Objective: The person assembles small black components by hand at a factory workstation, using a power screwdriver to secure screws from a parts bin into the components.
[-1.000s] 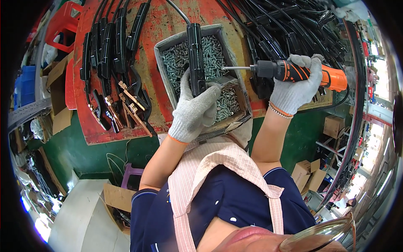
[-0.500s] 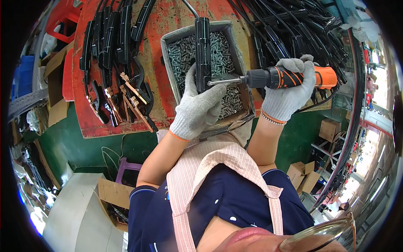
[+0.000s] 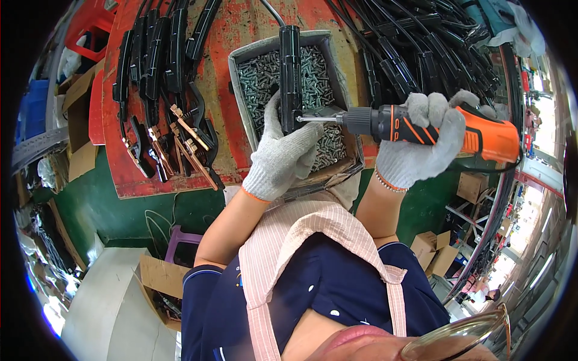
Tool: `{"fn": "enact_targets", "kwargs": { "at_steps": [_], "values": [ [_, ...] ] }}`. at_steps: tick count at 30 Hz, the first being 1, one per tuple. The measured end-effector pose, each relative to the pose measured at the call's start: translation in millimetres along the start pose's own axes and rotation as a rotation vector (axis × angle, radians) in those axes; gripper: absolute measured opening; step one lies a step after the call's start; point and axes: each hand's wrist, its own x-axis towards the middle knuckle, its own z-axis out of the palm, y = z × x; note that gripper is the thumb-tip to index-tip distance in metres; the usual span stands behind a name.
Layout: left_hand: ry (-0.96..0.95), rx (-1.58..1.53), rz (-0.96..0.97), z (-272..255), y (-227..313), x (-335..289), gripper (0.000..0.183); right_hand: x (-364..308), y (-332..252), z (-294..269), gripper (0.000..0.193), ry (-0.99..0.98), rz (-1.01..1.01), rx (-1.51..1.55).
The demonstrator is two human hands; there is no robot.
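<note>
Head view shows you mid-fastening, with one piece in hand and plenty of parts on either side. Your left hand [image 3: 283, 153] has its gloved fingers wrapped tight around the lower end of a black clamp handle [image 3: 289, 72], holding it upright over the grey tray of screws [image 3: 337, 78] in the middle of the red bench [image 3: 235, 36]. Your right hand [image 3: 421, 141] is closed around the orange and black electric screwdriver [image 3: 439, 127], which lies level, its bit pressed against the right side of the handle just above your left fingers. Whether the screw is seated you cannot tell from here; the bit hides it.

Judging by the layout, this handle is under way and not finished. On the left of the bench lie black handles in a row [image 3: 156, 54] with several copper jaw pieces [image 3: 186, 141] just near of them, apart from one another. On the far right a heap of black cabled parts [image 3: 421, 48] waits. Which group is done and which is left cannot be read for sure.
</note>
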Motion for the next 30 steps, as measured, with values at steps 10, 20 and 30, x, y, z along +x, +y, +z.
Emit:
{"fn": "enact_targets", "kwargs": {
  "at_steps": [10,20,30],
  "values": [
    [0.051,0.112,0.022,5,-4,3,0.081,-9,10,56,0.052,-0.327,-0.048,-0.208],
    [0.032,0.127,-0.037,1,-2,4,0.084,-7,7,60,0.046,-0.385,0.063,-0.283],
    [-0.024,0.092,0.036,-1,-1,-2,0.087,-3,2,50,0.044,-0.486,0.038,0.054]
  ]
}}
